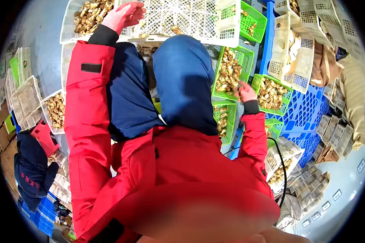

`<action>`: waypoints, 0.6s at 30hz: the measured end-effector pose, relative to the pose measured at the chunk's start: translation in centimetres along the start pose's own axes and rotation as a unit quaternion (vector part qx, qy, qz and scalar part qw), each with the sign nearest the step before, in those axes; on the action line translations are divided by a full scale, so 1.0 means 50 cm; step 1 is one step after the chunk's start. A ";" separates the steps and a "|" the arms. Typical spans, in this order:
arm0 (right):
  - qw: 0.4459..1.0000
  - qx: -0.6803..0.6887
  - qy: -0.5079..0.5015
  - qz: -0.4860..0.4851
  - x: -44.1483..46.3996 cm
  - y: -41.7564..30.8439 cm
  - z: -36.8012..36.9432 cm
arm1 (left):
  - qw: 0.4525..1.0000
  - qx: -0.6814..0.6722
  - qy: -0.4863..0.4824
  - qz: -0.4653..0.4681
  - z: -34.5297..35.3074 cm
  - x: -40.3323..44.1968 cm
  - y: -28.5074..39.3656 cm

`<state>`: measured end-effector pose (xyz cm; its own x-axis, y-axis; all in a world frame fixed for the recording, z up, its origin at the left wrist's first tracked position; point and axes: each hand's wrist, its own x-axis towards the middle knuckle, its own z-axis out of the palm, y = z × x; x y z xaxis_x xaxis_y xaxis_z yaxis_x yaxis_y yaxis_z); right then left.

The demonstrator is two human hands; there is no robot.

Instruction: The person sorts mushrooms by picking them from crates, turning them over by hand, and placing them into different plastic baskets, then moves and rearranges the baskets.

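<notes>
My left hand (124, 17), in a pink glove, is held over the left part of a white plastic crate (227, 22). Its fingers are stretched out and nothing shows in them. A few brown pieces lie in that crate, near a heap of brown-and-cream mushrooms (94, 17) at the far left. On the other side, my right hand (246, 93), also gloved, is at the near right edge of a green basket (246, 60) of mushrooms (229, 72). Its fingers are apart, slightly bent, with no held item visible. Another green basket (290, 98) with mushrooms stands just right of it.
One more green basket (232, 121) sits beside my right thigh. White crates (306, 77) rest by a blue pallet (306, 105) at right. A black cable (283, 162) runs along my right side. A person in dark clothing (30, 170) is at lower left.
</notes>
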<state>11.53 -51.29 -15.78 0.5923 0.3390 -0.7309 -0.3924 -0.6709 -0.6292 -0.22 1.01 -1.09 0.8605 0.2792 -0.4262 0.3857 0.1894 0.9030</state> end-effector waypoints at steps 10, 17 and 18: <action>0.796 -0.505 -0.183 -0.280 0.362 -0.563 0.360 | 0.997 0.064 -0.007 0.040 -0.010 0.016 -0.007; 0.835 -0.456 -0.227 -0.208 0.435 -0.588 0.438 | 0.996 0.083 0.007 0.025 -0.004 0.026 -0.011; 0.896 -0.307 -0.263 -0.184 0.443 -0.592 0.412 | 0.995 0.097 0.002 0.032 -0.010 0.031 -0.019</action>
<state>21.76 -10.33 -18.77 0.1252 0.7676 -0.6286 0.3181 -0.6312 -0.7074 0.58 1.73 -2.64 0.8839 0.2895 -0.3672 0.3874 -0.0139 0.9218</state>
